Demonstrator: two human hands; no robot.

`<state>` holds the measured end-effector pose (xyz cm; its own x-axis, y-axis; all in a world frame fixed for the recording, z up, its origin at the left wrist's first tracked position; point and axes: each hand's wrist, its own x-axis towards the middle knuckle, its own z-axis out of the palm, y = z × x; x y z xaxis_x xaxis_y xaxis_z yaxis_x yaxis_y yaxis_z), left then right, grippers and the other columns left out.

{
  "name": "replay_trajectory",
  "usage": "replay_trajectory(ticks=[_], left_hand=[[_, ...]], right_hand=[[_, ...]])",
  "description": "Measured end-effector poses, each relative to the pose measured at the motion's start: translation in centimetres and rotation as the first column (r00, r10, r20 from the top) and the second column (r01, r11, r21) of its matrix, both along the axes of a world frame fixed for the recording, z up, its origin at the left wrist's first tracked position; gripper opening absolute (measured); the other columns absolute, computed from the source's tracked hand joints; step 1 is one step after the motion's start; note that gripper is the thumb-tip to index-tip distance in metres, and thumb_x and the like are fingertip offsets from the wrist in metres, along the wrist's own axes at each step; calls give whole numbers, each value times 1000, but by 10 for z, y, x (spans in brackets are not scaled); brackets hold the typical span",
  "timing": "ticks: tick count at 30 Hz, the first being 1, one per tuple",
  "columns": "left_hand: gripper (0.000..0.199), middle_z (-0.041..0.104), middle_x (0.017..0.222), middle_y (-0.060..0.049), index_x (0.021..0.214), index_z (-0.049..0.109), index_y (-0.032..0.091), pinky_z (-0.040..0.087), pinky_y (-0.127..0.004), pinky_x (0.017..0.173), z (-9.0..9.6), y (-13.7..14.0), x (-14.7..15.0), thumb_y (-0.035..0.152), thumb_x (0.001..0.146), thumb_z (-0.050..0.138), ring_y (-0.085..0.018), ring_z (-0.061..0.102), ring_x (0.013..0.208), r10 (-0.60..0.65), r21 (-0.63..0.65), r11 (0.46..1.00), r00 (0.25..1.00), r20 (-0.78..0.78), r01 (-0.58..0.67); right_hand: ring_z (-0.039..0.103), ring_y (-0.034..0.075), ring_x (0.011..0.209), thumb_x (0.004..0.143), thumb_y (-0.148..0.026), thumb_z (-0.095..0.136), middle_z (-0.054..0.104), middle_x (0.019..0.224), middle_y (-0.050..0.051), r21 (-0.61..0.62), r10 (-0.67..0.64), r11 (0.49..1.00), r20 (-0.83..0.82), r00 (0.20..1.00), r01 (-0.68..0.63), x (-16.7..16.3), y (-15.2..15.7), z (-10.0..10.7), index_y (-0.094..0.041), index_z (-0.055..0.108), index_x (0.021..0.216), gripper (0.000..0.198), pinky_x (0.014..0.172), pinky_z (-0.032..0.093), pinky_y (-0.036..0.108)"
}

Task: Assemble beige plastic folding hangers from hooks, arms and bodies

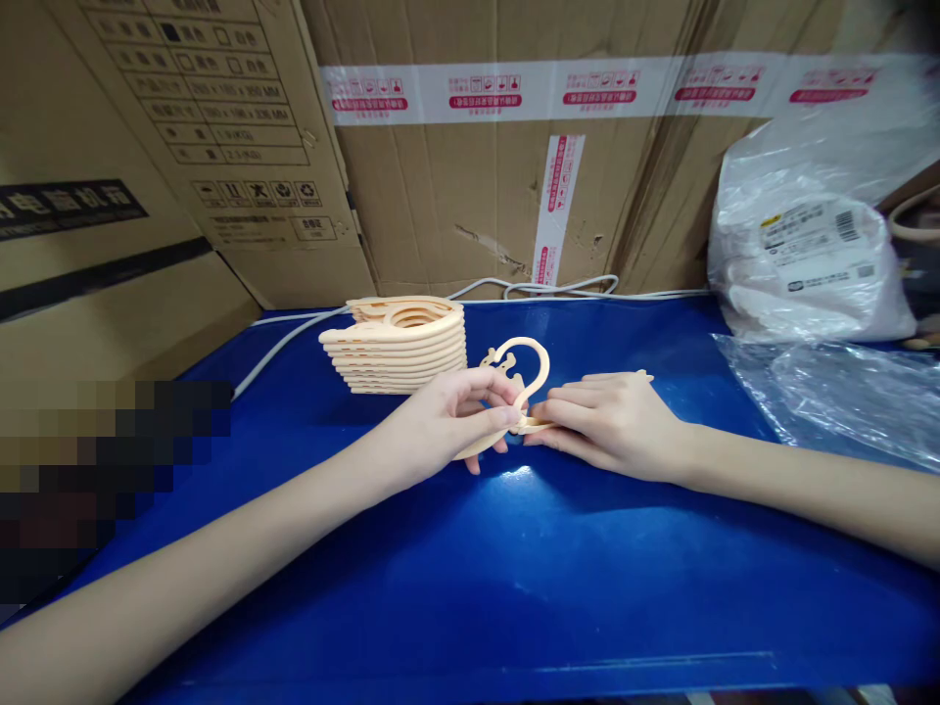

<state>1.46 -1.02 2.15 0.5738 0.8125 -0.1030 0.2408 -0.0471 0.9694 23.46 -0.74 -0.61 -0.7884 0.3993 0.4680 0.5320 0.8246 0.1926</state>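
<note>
Between my two hands is a cream plastic folding hanger [544,364], its curved hook standing up. My left hand [459,409] is closed on it, thumb and fingers pinching near the base of the hook. On the other side my right hand [621,423] wraps round the hanger's right arm, and a small tip of it shows past the knuckles. Most of both hanger arms is covered by my fingers. Behind my left hand sits a neat stack of folded cream hangers [400,352].
The blue table [470,587] lies under everything. Cardboard boxes [455,196] stand along the back and left. A white cable [283,354] runs along the table's rear. At the right are a wrapped white package [815,264] and a clear plastic bag [844,392].
</note>
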Motion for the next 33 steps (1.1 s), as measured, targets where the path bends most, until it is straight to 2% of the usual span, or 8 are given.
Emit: replay_trajectory(ticks=[10, 18, 23, 27, 30, 33], left_hand=[[22, 57, 78, 0, 88, 56, 16, 45, -17, 46, -6, -1, 1, 36, 82, 63, -11, 56, 67, 16, 76, 997, 1000, 9, -17], [19, 58, 77, 0, 86, 57, 16, 46, -18, 49, -10, 1, 1, 34, 83, 63, -11, 56, 68, 33, 69, 997, 999, 21, -34], [21, 60, 77, -1, 93, 59, 14, 48, -18, 50, -13, 2, 2, 34, 85, 60, -12, 59, 69, 48, 58, 997, 999, 25, -49], [23, 60, 77, -1, 98, 61, 14, 48, -19, 50, -14, 1, 2, 34, 89, 54, -13, 61, 71, 26, 141, 990, 1000, -13, -24], [23, 63, 80, -1, 101, 61, 15, 45, -20, 50, -14, -1, 1, 33, 91, 52, -12, 60, 65, 18, 228, 974, 996, -90, 2], [25, 68, 90, 0, 111, 61, 19, 44, -24, 58, -14, -3, -1, 31, 91, 54, -12, 60, 66, 58, 417, 908, 972, -230, 44]], right_hand=[[57, 11, 52, 102, -35, 39, 66, 66, 0, 25, -18, 1000, 59, 998, 16, 0, -2, -2, -16, 66, 83, 38, 53, 33, 27], [53, 10, 48, 103, -35, 37, 65, 64, 0, 19, -34, 999, 61, 998, 33, -1, -4, -1, -16, 67, 82, 41, 51, 28, 28], [53, 10, 48, 103, -36, 35, 65, 63, 0, 0, -64, 998, 62, 996, 64, -2, -3, -2, -16, 67, 80, 44, 53, 28, 28], [54, 11, 51, 103, -36, 36, 65, 62, 0, -13, -57, 998, 54, 997, 58, -2, -2, -2, -17, 64, 74, 44, 56, 32, 28], [53, 11, 51, 102, -35, 39, 63, 61, 0, -11, -47, 999, 24, 999, 48, -2, -1, -1, -16, 62, 71, 42, 58, 33, 28], [50, 12, 52, 100, -34, 43, 60, 59, 0, -18, -46, 999, -27, 999, 46, -2, -1, 1, -17, 60, 69, 39, 58, 33, 29]])
